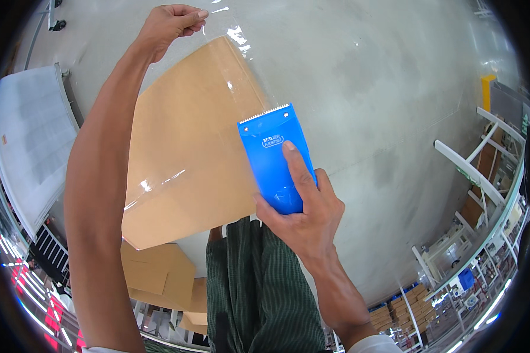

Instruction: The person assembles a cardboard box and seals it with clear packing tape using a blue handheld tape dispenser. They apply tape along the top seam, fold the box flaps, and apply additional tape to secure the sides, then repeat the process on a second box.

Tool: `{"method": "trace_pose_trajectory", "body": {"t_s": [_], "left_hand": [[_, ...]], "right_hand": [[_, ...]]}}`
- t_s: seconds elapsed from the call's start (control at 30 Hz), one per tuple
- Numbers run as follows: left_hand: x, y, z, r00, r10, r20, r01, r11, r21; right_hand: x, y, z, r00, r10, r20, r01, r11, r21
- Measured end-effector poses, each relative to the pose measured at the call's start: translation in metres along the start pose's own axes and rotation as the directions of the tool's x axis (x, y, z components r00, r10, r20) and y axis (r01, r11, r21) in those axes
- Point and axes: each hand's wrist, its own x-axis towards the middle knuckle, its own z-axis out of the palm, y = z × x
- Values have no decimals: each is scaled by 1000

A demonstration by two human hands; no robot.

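Observation:
My right hand [307, 203] grips a blue plastic tape dispenser [269, 163], thumb lying on its face. The dispenser bears the maker's name M&G and has a serrated cutting edge, turned away from me over the right edge of a large brown cardboard carton [185, 137]. Beyond the carton's far left edge, my left hand [174, 26] pinches a length of clear tape [237, 35]. Glare shows the strip in patches; its full run to the dispenser is hard to make out. Another clear strip [145, 185] lies stuck across the carton's near part.
Smaller cardboard boxes [159, 273] stand at lower left. A white panel-like surface [33, 137] lies left of my left arm. White metal frames [468, 170] line the right side, with stacked cartons [406, 309] at lower right. Grey floor [371, 88] surrounds the carton.

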Motion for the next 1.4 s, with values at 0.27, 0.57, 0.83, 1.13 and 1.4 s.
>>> {"method": "trace_pose_trajectory", "body": {"t_s": [0.27,0.57,0.83,1.13,1.4], "left_hand": [[21,-27,3,999,-32,-32,31,999,-42],[24,-41,11,993,-85,-84,83,996,-29],[16,-26,39,919,-395,-3,395,919,-13],[22,-15,47,835,-548,49,526,822,219],[-24,-8,37,981,-191,42,182,971,156]], "right_hand": [[13,1,12,999,35,34,-35,999,18],[16,5,13,997,47,64,-49,998,30],[18,13,16,997,61,44,-62,998,23],[17,23,23,999,20,-37,-20,1000,1],[18,25,22,997,-21,-76,20,1000,-19]]}}
